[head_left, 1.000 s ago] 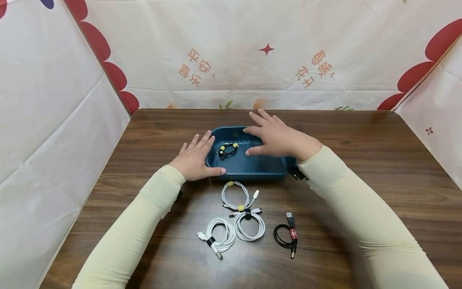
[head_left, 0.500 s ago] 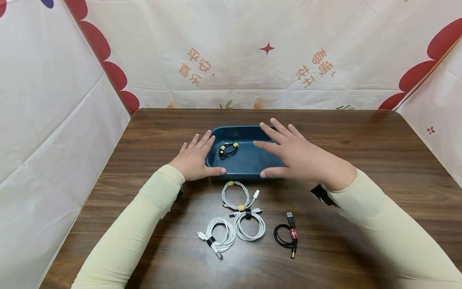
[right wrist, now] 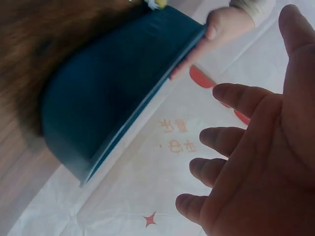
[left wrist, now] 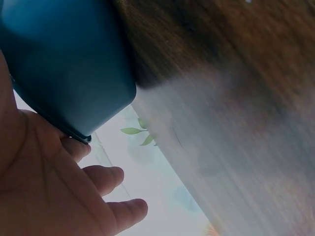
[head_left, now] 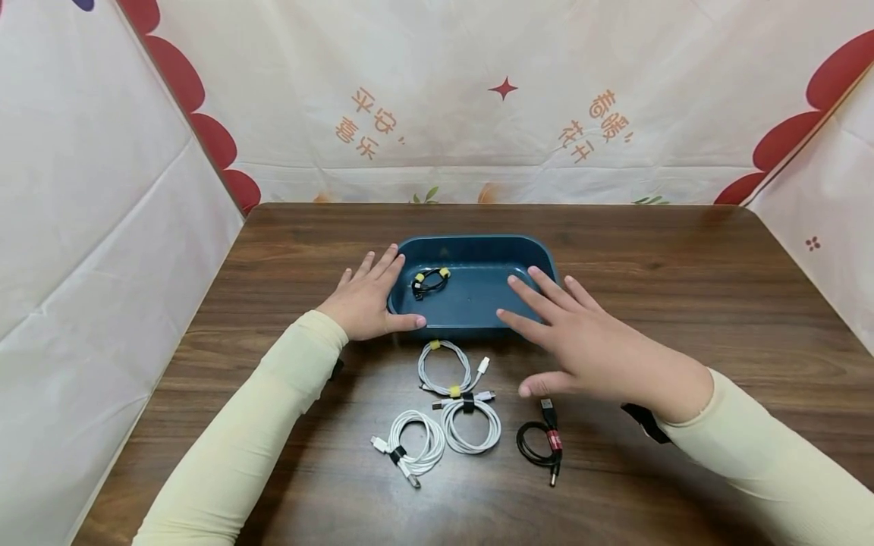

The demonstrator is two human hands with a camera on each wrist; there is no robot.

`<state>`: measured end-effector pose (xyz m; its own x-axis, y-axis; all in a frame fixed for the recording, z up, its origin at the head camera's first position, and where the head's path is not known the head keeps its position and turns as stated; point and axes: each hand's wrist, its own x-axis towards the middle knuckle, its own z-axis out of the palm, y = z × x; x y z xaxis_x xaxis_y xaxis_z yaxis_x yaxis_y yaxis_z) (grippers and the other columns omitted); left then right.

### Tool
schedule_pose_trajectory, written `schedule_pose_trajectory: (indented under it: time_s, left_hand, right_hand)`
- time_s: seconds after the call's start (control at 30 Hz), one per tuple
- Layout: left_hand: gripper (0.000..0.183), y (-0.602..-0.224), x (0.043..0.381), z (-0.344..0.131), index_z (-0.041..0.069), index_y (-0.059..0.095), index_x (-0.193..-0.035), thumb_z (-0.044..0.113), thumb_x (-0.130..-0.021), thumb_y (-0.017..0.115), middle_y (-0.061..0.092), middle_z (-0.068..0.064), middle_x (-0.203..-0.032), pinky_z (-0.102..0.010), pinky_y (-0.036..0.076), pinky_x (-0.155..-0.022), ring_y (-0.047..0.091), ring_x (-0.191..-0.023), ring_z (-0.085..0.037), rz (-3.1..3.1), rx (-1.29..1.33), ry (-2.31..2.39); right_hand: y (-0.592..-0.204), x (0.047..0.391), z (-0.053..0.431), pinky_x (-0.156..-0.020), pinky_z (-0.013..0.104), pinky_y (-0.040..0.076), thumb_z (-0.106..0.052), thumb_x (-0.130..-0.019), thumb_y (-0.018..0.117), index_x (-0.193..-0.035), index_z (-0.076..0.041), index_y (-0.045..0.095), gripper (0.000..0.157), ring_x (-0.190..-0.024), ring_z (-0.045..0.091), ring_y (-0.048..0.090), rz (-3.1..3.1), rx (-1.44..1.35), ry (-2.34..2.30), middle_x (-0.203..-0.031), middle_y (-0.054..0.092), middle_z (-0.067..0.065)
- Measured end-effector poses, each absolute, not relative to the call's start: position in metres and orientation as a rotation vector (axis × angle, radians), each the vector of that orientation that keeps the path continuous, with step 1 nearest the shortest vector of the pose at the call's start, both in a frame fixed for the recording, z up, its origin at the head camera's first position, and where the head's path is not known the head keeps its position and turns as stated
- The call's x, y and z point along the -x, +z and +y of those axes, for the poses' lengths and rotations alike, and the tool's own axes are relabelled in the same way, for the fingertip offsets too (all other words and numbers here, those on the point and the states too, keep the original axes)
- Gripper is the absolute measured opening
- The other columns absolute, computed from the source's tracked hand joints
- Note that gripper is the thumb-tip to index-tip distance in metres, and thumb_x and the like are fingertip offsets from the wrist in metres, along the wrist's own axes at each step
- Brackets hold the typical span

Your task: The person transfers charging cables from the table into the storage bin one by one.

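A dark blue plastic tray [head_left: 478,331] stands on the table with a small coiled black cable [head_left: 431,283] inside, tied with yellow bands. My left hand [head_left: 365,303] rests on its left rim, fingers straight and spread, thumb along the front corner. In the left wrist view the fingers lie by the rim of the tray [left wrist: 78,64]. Off the tray's front right corner hovers my right hand [head_left: 580,345], fingers spread, holding nothing. Just below its thumb lies a coiled black USB cable [head_left: 539,444] with a red band.
In front of the tray lie coiled white cables: one with yellow bands [head_left: 445,369], one with a black band [head_left: 471,427], and another [head_left: 416,445] to the left. A wooden table [head_left: 649,250] bears everything. A printed white cloth [head_left: 437,98] hangs behind it.
My right hand has moved right and toward me, from over the tray to beyond its front right corner. The left hand stays on the tray, and the cables have not moved.
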<state>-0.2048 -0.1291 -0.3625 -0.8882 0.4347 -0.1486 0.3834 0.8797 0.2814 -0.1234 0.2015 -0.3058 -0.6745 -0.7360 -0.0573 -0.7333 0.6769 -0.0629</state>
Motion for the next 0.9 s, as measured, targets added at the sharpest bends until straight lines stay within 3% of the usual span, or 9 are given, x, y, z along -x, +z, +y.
schedule_pose_trajectory:
  time_s: [0.33, 0.47, 0.7, 0.9]
  left_hand:
    - [0.113, -0.363, 0.205, -0.13, 0.014, 0.008, -0.161, 0.081, -0.082, 0.052, -0.008, -0.002, -0.166, -0.065, 0.01, -0.114, -0.001, -0.15, -0.038, 2.826, -0.62, 0.373]
    - [0.113, -0.363, 0.205, -0.131, 0.014, 0.008, -0.161, 0.08, -0.082, 0.053, -0.007, -0.002, -0.166, -0.065, 0.01, -0.114, 0.0, -0.15, -0.037, 2.829, -0.611, 0.373]
    - [0.113, -0.362, 0.205, -0.13, 0.014, 0.008, -0.161, 0.081, -0.082, 0.052, -0.007, -0.002, -0.166, -0.066, 0.011, -0.113, 0.001, -0.15, -0.038, 2.833, -0.618, 0.363]
    - [0.112, -0.362, 0.205, -0.129, 0.014, 0.008, -0.161, 0.08, -0.082, 0.052, -0.008, -0.001, -0.166, -0.065, 0.01, -0.113, 0.0, -0.151, -0.037, 2.83, -0.613, 0.37]
  right_hand:
    - [-0.321, 0.1, 0.215, -0.114, 0.064, 0.01, -0.07, -0.083, 0.062, -0.152, -0.015, 0.043, 0.091, -0.151, 0.037, -0.001, 2.804, 1.299, -0.036, -0.164, 0.014, 0.014]
    - [-0.326, 0.094, 0.217, -0.115, 0.062, 0.004, -0.071, -0.082, 0.063, -0.151, -0.014, 0.044, 0.092, -0.151, 0.036, -0.002, 2.797, 1.307, -0.055, -0.164, 0.015, 0.014]
    - [-0.34, 0.08, 0.217, -0.11, 0.068, 0.014, -0.072, -0.081, 0.064, -0.148, -0.016, 0.049, 0.089, -0.151, 0.037, 0.001, 2.736, 1.314, -0.12, -0.164, 0.018, 0.013]
    - [-0.349, 0.075, 0.216, -0.11, 0.067, 0.013, -0.077, -0.08, 0.059, -0.15, -0.015, 0.047, 0.094, -0.15, 0.038, 0.0, 2.674, 1.246, -0.122, -0.164, 0.017, 0.014]
